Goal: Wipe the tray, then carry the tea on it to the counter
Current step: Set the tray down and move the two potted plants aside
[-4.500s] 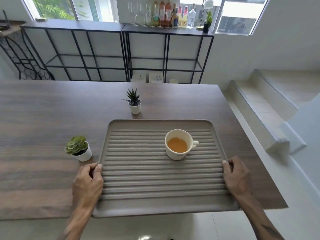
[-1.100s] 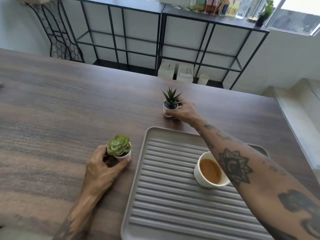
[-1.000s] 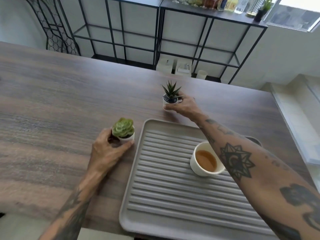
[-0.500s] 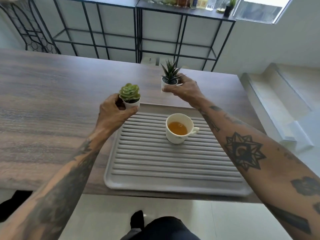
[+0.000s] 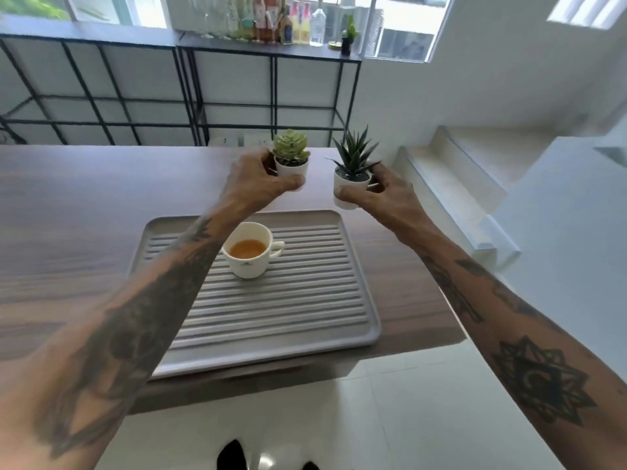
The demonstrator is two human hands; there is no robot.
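Both hands are closed around small potted plants held above the far side of the table: the left hand (image 5: 252, 184) curls its thumb and fingers round a little white round pot carrying a pale green rosette succulent (image 5: 291, 157), while the right hand (image 5: 380, 198) grips a similar white pot with a dark green spiky-leaved plant (image 5: 353, 171), thumb across the front of the pot and fingers behind it. The two pots sit close together but apart, level with each other. Below the forearms, a grey rectangular tray (image 5: 271, 337) with rounded corners, a raised rim and a surface of parallel ridges lies on the dark brown wood-grain table (image 5: 68, 205), its near edge overhanging the table's front edge. On the tray's far half stands a white glossy ceramic cup (image 5: 247, 262) of amber tea, handle pointing right, upright on the ridges. Beyond the table stands a black metal grid shelving unit (image 5: 190, 106) with bottles and glasses (image 5: 271, 18) along its top, under bright windows. White steps (image 5: 458, 184) rise to the right over a pale glossy tiled floor.
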